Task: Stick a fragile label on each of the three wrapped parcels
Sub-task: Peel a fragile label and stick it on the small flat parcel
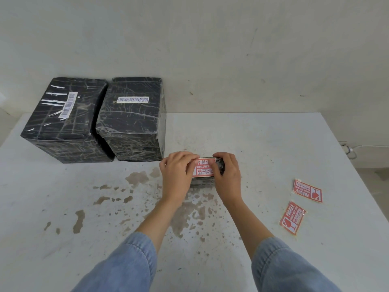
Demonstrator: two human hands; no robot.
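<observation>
A small black wrapped parcel (220, 164) sits at the table's middle, mostly hidden by my hands. A red fragile label (203, 168) lies across its top. My left hand (176, 173) covers the label's left end and my right hand (227, 173) presses its right end, fingers on the parcel. Two large black wrapped parcels stand side by side at the back left, the left one (63, 121) and the right one (132, 121), each with a white barcode sticker on top. Two more red fragile labels lie flat at the right, one farther (307, 190), one nearer (292, 218).
The white table (273, 144) has brown stains across its middle and front. A pale wall rises behind it. The table's right edge runs diagonally past the loose labels, with a cable on the floor beyond it (349, 151).
</observation>
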